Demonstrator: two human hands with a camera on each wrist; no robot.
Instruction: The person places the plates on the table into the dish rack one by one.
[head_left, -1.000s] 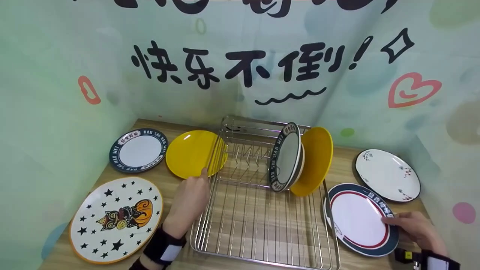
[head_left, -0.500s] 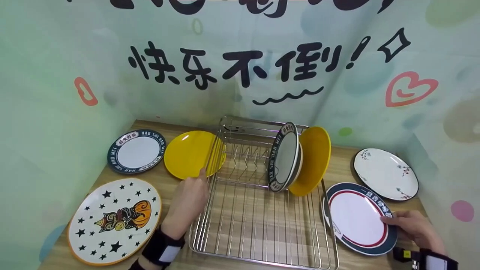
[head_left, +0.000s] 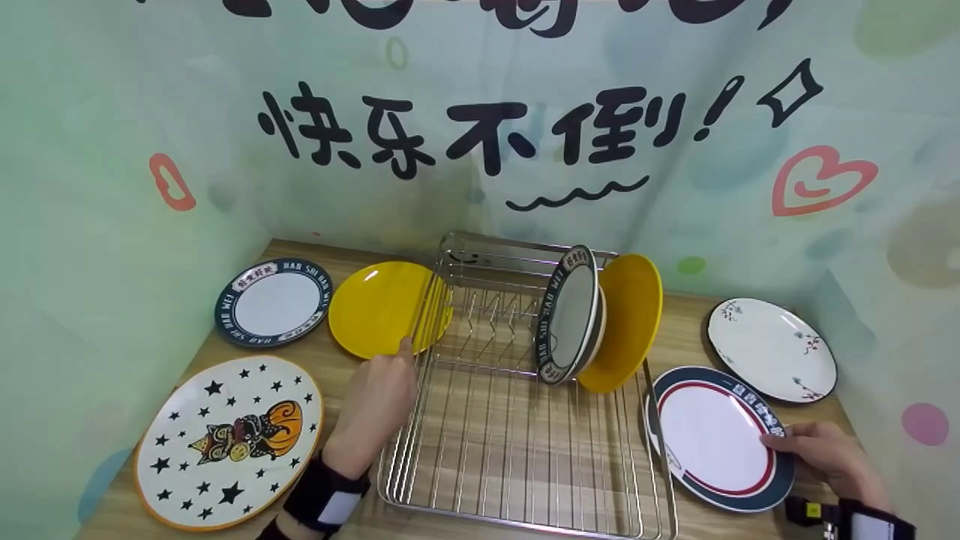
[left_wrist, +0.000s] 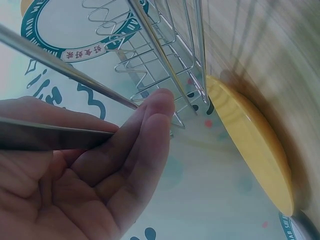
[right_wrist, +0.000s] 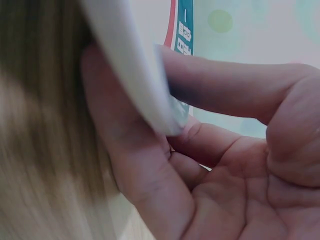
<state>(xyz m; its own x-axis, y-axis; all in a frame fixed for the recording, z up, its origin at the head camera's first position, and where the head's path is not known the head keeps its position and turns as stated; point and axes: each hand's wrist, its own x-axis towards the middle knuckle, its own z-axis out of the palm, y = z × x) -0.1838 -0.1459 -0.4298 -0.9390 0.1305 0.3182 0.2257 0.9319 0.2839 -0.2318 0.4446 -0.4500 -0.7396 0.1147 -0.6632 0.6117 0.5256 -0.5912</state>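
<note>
A: First entry?
B: Left hand (head_left: 384,386), one. Back uppermost, slanted forward and to the person's right; a single digit points ahead.
A: Underside?
B: Left wrist view: palm exposed, fingers (left_wrist: 152,132) bent and close together, in a grip.
A: Left wrist (head_left: 343,459)?
B: One, low in the head view, roughly in line with the hand.
A: Second entry?
B: Right hand (head_left: 829,454), one. Angled forward and inward, well apart from the left, in a pinch.
A: Digits?
B: Thumb (right_wrist: 225,87) on one side, forefinger (right_wrist: 137,150) opposite; other fingers curled behind, palm creased.
</note>
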